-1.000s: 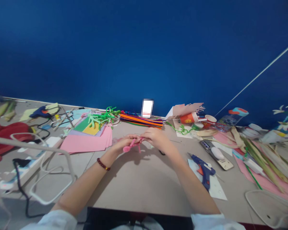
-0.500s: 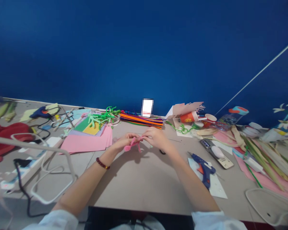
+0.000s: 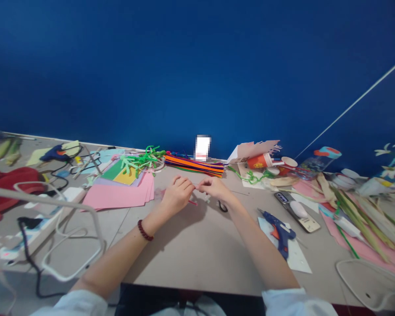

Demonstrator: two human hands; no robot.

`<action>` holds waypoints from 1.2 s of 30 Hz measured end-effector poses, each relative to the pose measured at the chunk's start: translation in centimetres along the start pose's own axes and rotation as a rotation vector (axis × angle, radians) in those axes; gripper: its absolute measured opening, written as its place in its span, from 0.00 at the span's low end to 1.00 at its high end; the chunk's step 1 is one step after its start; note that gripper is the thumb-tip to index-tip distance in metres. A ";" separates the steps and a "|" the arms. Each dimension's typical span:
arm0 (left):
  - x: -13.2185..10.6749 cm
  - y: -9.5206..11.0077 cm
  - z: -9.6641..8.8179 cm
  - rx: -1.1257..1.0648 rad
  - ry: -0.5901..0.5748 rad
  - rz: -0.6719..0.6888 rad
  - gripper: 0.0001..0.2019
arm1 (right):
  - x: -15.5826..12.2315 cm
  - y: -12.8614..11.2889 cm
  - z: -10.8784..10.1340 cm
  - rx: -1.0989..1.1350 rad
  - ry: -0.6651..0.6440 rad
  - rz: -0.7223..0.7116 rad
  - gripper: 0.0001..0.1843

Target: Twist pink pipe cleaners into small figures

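Observation:
Fingers of both my hands meet above the middle of the table. My left hand [image 3: 177,193], back upward, is closed around a pink pipe cleaner [image 3: 193,202] and covers most of it; one end pokes out below. My right hand [image 3: 212,188] pinches a thin pink bit of it just right of the left fingertips. Behind the hands lies a bundle of striped pipe cleaners [image 3: 194,165] in orange, purple and other colours. A dark loop, perhaps a scissors handle [image 3: 223,206], shows on the table under the right wrist.
Left are pink paper sheets [image 3: 118,196], green pipe cleaner pieces [image 3: 140,160] and a power strip [image 3: 42,224] with cables. Right are a blue glue gun [image 3: 278,232], a phone [image 3: 296,211], paper cups [image 3: 261,161] and dried husks [image 3: 358,210]. A blue wall [image 3: 197,79] rises behind.
My left hand has rolled over, back now upward, hiding most of the pink pipe cleaner that showed below the fingers before. My right hand has shifted slightly and still pinches beside it.

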State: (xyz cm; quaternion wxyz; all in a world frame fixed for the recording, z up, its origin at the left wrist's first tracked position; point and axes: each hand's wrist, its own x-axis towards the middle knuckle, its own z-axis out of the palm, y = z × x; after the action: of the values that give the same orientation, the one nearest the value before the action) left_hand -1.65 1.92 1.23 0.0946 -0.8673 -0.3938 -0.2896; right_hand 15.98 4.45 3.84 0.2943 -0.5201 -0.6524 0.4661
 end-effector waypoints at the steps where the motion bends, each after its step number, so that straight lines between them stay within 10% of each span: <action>1: -0.1 0.0 0.1 0.036 -0.010 0.033 0.12 | 0.0 0.0 0.0 0.034 -0.012 0.038 0.03; 12: -0.9 -0.9 0.5 -0.018 -0.061 0.127 0.14 | 1.0 1.5 -0.1 0.478 -0.242 0.254 0.05; 36: -0.7 -0.9 1.6 0.225 0.025 0.227 0.11 | 0.3 1.4 -0.2 -0.440 -0.083 -0.279 0.10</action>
State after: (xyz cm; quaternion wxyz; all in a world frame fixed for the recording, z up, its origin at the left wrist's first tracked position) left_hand -1.98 2.71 -0.49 0.2283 -0.8865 -0.3218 -0.2418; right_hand 16.64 4.85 2.60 0.2086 -0.4571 -0.8150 0.2887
